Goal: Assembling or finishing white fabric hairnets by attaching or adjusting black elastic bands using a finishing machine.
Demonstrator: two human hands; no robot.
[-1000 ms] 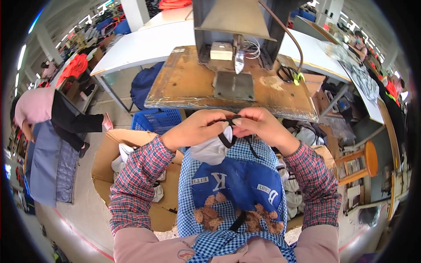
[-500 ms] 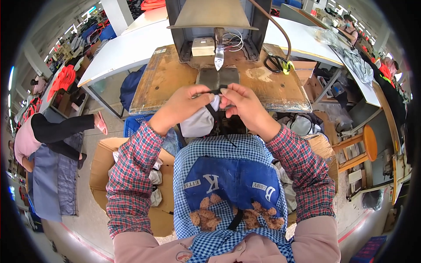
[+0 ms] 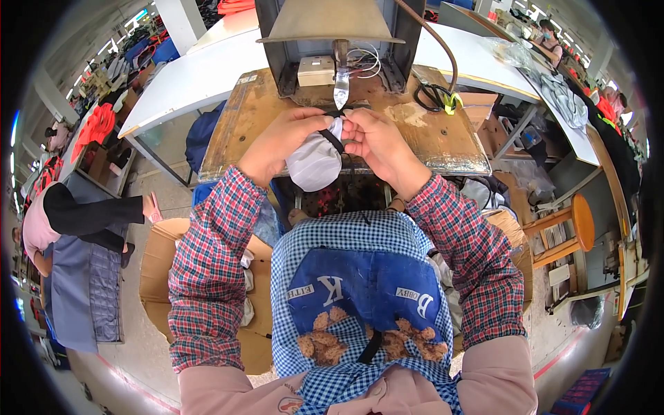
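A: What is gripped by the hands?

B: A white fabric piece (image 3: 315,162) with a black strap (image 3: 333,140) is pinched by left hand (image 3: 280,142) and right hand (image 3: 377,142), held taut under the machine blade (image 3: 341,88), above the wooden surface (image 3: 443,142).

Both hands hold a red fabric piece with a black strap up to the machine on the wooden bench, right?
Not quite: the fabric piece is white or pale grey, not red, as the head view shows. The rest stands: left hand and right hand hold it, with its black strap, at the machine on the wooden bench.
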